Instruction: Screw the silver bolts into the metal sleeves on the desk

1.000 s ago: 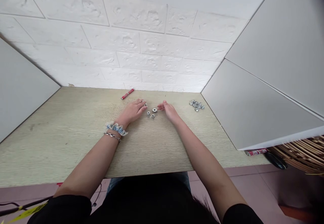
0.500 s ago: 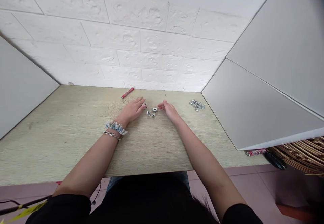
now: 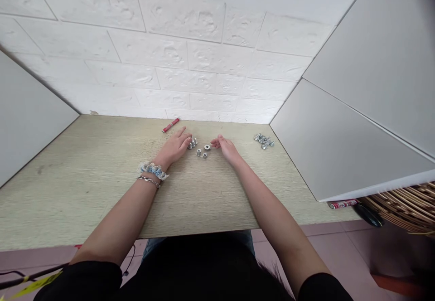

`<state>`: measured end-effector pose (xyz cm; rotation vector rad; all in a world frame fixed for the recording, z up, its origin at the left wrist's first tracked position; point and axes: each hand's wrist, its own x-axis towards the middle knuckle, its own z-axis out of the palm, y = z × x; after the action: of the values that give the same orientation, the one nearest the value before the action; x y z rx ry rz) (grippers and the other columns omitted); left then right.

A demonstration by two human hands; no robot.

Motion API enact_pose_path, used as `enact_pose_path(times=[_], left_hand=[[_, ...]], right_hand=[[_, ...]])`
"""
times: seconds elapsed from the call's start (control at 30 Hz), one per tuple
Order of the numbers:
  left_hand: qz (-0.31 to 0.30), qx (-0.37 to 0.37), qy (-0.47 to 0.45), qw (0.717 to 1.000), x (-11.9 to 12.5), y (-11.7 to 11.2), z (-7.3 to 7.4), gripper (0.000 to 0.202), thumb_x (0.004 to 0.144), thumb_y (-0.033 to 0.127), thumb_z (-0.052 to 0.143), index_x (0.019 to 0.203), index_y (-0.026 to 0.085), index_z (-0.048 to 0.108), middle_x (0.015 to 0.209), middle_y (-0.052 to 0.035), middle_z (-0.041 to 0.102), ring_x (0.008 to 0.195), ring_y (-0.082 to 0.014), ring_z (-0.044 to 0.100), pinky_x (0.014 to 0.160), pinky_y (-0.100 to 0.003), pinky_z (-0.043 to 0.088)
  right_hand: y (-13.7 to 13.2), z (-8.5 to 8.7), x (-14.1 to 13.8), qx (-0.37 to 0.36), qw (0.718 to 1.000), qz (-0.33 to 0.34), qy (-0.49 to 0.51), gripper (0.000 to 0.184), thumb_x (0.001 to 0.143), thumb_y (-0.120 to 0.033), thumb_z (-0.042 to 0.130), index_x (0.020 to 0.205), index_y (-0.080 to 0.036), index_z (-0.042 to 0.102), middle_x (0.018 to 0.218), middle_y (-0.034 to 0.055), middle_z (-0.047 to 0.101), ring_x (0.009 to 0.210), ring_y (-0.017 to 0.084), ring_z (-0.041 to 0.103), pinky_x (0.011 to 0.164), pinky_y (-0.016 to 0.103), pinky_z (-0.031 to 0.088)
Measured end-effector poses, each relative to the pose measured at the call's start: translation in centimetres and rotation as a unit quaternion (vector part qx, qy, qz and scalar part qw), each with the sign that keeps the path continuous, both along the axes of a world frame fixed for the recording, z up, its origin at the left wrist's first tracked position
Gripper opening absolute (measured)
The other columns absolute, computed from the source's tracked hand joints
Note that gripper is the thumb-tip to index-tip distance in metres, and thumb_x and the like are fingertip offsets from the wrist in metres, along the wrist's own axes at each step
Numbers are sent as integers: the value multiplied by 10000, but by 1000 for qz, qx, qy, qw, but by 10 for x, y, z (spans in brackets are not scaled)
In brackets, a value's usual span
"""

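Near the back of the desk, left hand has lifted a bit and now pinches what looks like a bolt upright. Right hand rests loosely open beside the nuts, touching nothing.

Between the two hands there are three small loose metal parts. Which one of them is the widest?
The flat washer, nearest the right hand. It is a broad ring with a dark hole, while the two nuts lying closer to the camera are narrower and taller.
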<state>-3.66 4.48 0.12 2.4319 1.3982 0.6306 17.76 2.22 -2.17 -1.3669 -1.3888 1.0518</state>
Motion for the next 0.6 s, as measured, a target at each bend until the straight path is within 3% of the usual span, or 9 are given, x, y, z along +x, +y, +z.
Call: enact_pose_path(times=[0.3,0.43,0.53,0.6], left_hand=[[0,10,-26,1000,-1,0,0,588,882,490,158,1187,122,499,1395,-120,291,1271,-220,287,1052,-391,236],[-3,35,-61,997,-3,-1,3,575,883,488,170,1223,130,463,1382,-103,319,1279,-210,270,1059,-390,231],[-11,48,-68,997,-3,-3,5,569,883,487,176,1197,129,487,1370,-103,337,1267,-212,292,1055,-396,241],[-16,53,-68,996,-3,-6,8,566,883,485,178,1173,129,509,1361,-102,352,1258,-215,309,1048,-398,255]], right_hand=[[-2,0,-2,3,1000,-3,2,503,818,-539,303,810,-144,614,797,65,630,760,142,551,761,270,408],[-4,6,3,47,995,-64,-65,373,803,-452,367,874,-173,604,866,46,616,774,148,538,753,271,407],[-5,14,16,108,963,-141,-203,308,797,-347,380,898,-174,614,957,69,594,856,173,517,833,310,371],[-6,19,28,123,919,-214,-306,311,798,-292,363,922,-171,621,1069,94,550,983,209,474,929,387,286]])
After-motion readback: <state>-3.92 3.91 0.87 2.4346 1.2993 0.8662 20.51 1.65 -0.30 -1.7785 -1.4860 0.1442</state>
